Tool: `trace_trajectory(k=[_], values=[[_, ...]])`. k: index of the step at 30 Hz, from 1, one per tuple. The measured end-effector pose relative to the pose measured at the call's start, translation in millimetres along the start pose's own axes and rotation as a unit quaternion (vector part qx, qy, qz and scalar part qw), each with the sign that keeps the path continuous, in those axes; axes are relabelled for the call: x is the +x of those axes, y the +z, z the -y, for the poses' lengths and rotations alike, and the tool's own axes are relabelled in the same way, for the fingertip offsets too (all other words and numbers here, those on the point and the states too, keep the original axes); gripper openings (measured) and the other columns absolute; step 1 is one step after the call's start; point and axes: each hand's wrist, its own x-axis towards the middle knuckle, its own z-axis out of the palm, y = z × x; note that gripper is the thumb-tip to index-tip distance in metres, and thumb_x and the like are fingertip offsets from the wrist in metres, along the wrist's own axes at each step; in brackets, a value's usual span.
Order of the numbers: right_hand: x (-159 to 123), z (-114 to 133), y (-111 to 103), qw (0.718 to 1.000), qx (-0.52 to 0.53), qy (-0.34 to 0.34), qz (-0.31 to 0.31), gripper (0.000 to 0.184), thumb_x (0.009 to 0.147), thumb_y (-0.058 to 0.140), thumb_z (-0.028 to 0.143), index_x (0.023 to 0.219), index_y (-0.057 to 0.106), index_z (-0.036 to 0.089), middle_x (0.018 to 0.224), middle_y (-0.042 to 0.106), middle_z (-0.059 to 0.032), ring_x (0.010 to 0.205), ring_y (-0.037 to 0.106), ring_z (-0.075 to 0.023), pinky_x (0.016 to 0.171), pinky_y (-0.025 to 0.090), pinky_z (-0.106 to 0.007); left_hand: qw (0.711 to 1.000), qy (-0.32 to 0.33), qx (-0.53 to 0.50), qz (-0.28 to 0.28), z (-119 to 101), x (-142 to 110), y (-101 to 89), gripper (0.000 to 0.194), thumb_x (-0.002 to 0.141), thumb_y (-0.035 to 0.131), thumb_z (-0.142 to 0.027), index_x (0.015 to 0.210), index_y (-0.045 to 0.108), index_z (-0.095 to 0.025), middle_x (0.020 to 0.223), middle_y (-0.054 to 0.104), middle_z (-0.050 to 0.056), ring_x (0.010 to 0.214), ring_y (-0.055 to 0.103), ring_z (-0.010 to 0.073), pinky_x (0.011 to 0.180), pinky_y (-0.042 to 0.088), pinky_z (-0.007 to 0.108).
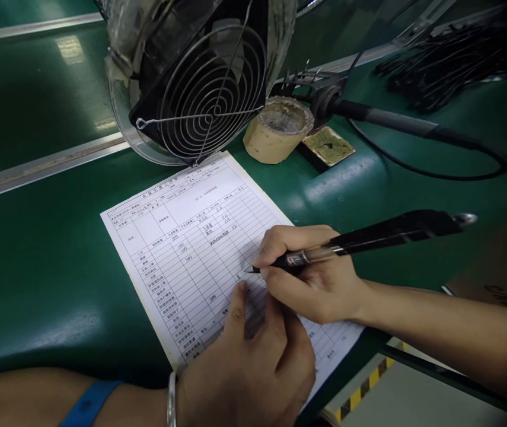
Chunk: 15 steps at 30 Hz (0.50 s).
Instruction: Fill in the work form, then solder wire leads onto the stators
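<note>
A printed form (182, 237) with table rows and some handwritten entries lies on the green work surface. My right hand (313, 276) is closed around a black pen (369, 231), its tip on or just above a cell in the middle of the sheet. Lower down, my left hand (253, 367) rests on the paper with its fingers spread, the index fingertip close below the pen tip. A silver bangle (172, 400) and a blue band (91, 404) circle my left arm.
A fan with a wire guard (213, 107) overhangs the sheet's top edge. Behind are a round tan pot (273, 136), a sponge tray (331, 147) and a soldering iron (395, 121) with its cable. Black cables (449, 71) pile at back right. A cardboard box (493, 273) sits right.
</note>
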Motion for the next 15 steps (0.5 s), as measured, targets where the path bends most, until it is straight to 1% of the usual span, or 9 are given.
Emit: trace_trajectory(k=[6, 12, 15], values=[[1.5, -0.3, -0.1, 1.000, 0.001, -0.004, 0.013, 0.014, 0.064, 0.049, 0.004, 0.067, 0.054, 0.017, 0.052, 0.052, 0.0042, 0.040, 0.039, -0.0044, 0.037, 0.032, -0.017, 1.000, 0.008, 0.004, 0.004, -0.1, -2.1, 1.4, 0.033, 0.091, 0.044, -0.020, 0.115, 0.064, -0.013, 0.114, 0.064, 0.008, 0.107, 0.058, 0.0329, 0.085, 0.056, 0.053], [0.2, -0.3, 0.0, 1.000, 0.009, 0.001, 0.017, 0.013, 0.064, 0.049, 0.005, 0.065, 0.054, 0.017, 0.051, 0.052, 0.0041, 0.041, 0.039, -0.0046, 0.037, 0.032, -0.017, 1.000, 0.012, 0.003, 0.009, 0.1, -1.4, 1.4, 0.033, 0.092, 0.043, -0.020, 0.116, 0.064, -0.013, 0.115, 0.064, 0.008, 0.108, 0.058, 0.0331, 0.086, 0.057, 0.053], [0.0, -0.7, -0.7, 1.000, 0.008, -0.002, 0.006, 0.014, 0.064, 0.048, 0.004, 0.065, 0.054, 0.017, 0.051, 0.051, 0.0042, 0.041, 0.039, -0.0044, 0.038, 0.032, -0.017, 1.000, 0.013, 0.004, 0.009, 0.5, -1.2, 0.8, 0.034, 0.092, 0.042, -0.021, 0.117, 0.064, -0.012, 0.115, 0.064, 0.008, 0.107, 0.059, 0.0323, 0.085, 0.058, 0.052]])
